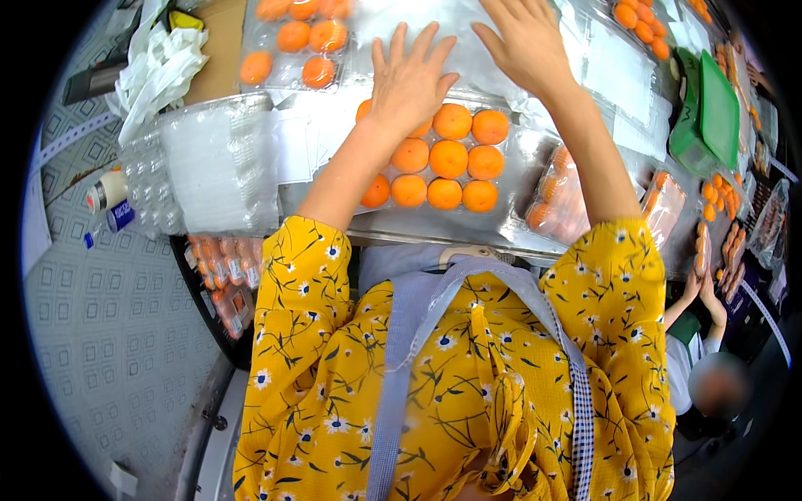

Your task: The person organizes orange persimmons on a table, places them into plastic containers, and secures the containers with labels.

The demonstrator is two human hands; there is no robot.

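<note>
Palm down with fingers spread, my left hand (410, 81) is over the far left part of a clear plastic tray of round orange fruits (448, 158). My wrist and forearm hide some of the fruits. My right hand (526, 50) reaches farther out over a pale, shiny surface (463, 56), thumb apart. Its fingertips run off the top of the view. Neither hand shows anything held. The fruits sit in rows on the metal table (526, 156). Behind my left hand lies another clear pack of orange fruits (310, 37), partly filled.
Stacked clear plastic trays (216, 169) stand left, beside white papers (294, 144). Wrapped fruit packs (557, 194) lie under my right forearm. Farther right are a green plastic container (718, 109) and another person's hands (705, 291). Packed fruits fill a dark crate (197, 300) below left.
</note>
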